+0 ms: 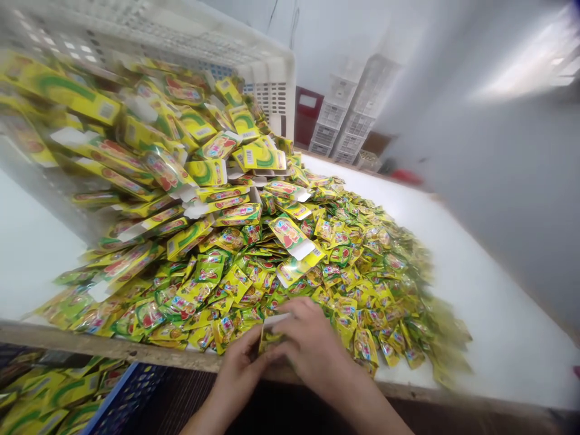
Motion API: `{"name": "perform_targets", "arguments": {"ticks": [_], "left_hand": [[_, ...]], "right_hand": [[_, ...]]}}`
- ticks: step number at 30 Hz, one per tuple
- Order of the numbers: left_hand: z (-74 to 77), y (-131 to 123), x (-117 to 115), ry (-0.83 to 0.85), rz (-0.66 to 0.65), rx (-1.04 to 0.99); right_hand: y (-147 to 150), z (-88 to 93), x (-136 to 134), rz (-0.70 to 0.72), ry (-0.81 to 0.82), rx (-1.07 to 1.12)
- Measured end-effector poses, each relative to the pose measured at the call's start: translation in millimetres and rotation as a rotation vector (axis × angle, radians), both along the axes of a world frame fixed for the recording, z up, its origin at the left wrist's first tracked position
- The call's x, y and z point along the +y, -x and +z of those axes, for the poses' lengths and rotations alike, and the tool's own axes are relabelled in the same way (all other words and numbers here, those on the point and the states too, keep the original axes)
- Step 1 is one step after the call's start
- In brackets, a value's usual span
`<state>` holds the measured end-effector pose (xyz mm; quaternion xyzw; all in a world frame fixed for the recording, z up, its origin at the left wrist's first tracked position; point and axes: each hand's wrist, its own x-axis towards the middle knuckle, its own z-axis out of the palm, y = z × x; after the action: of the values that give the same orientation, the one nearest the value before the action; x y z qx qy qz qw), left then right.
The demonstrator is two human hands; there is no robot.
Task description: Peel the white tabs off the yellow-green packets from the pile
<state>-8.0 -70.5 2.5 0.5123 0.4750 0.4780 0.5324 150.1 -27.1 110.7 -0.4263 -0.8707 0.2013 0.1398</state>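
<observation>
both hands, the left hand (238, 368) and the right hand (312, 344), are closed around one small carton (272, 335), yellow with a white flap, held at the near edge of the white table (498, 314). just behind it lies one heap of yellow-green sachets (362, 272), too many to count. one white crate (272, 90) spills flat cartons (181, 181); one blue crate (122, 393) sits below the table edge.

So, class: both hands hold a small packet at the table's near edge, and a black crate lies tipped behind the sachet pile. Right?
No. The head view shows the crate is white, not black. The left hand and right hand do hold a small packet at the near edge of the table.
</observation>
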Motion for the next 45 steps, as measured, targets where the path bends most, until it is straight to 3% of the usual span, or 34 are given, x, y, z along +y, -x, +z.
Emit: {"name": "perform_targets", "arguments": {"ticks": [11, 18, 22, 25, 29, 32, 38, 45], "left_hand": [[0.8, -7.8, 4.1, -0.002, -0.018, 0.164], [2.3, -5.6, 8.2, 0.04, -0.064, 0.03], [-0.9, -10.8, 6.0, 0.021, 0.006, 0.071], [-1.1, -12.4, 9.7, 0.05, -0.015, 0.076], [-0.2, -6.9, 15.8, 0.1, -0.036, -0.085], [-1.0, -1.8, 15.7, 0.109, -0.054, -0.145], [-2.7, -0.2, 12.8, 0.078, -0.105, -0.048], [-1.7, -2.7, 11.7, 0.051, -0.083, 0.029]], "right_hand": [[-12.3, -21.5, -2.8, 0.018, -0.01, -0.102], [-5.3, -22.4, -4.8, -0.147, -0.02, 0.029], [-4.2, -23.2, -2.4, -0.09, -0.012, 0.011], [-11.1, -24.0, 1.1, -0.092, 0.006, 0.019], [-23.5, -20.4, -0.5, -0.264, -0.001, 0.292], [-23.6, -20.6, -6.4, -0.276, -0.015, 0.38], [-9.4, -31.2, -12.7, -0.208, -0.042, 0.235], [-3.8, -29.8, -13.8, -0.269, -0.043, 0.339]]}}
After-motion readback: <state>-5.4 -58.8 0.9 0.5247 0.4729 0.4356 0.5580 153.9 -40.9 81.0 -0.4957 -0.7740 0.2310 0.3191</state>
